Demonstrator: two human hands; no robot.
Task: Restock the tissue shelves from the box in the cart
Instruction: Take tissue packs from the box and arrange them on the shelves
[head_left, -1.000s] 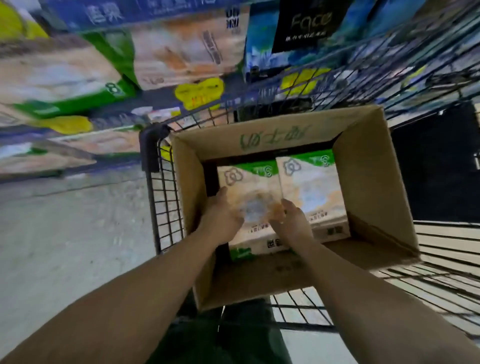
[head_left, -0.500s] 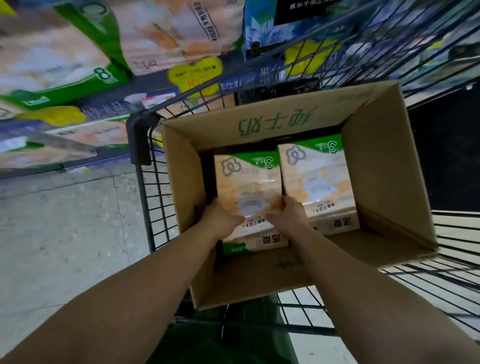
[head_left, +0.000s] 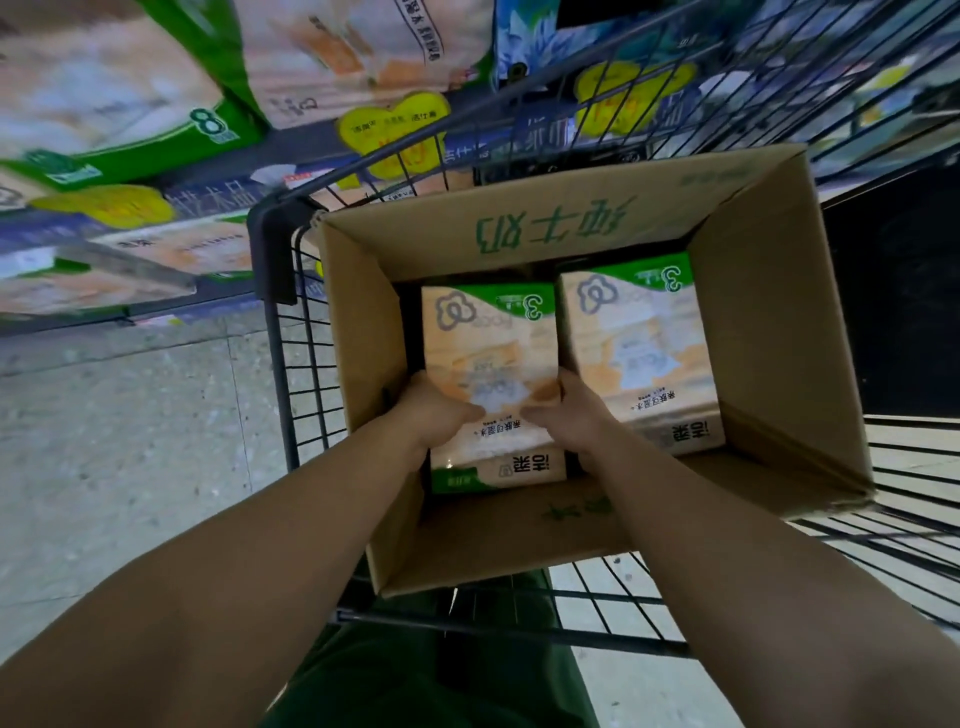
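An open cardboard box (head_left: 769, 332) sits in a black wire cart (head_left: 283, 364). Inside lie two orange-and-green tissue packs side by side. Both my hands reach into the box and clasp the left tissue pack (head_left: 488, 338) at its near end: my left hand (head_left: 436, 415) on its left edge, my right hand (head_left: 576, 421) on its right edge, thumbs on top. The right tissue pack (head_left: 634, 338) lies untouched beside it.
Store shelves (head_left: 218, 197) at the upper left hold large green and orange tissue bundles with yellow price tags (head_left: 395, 130). Blue packs (head_left: 524, 47) show behind the cart's far wire wall. Grey tiled floor (head_left: 130, 441) lies left of the cart.
My hands have slid down the sides of the left pack and closed on it. The view has come nearer to the box.
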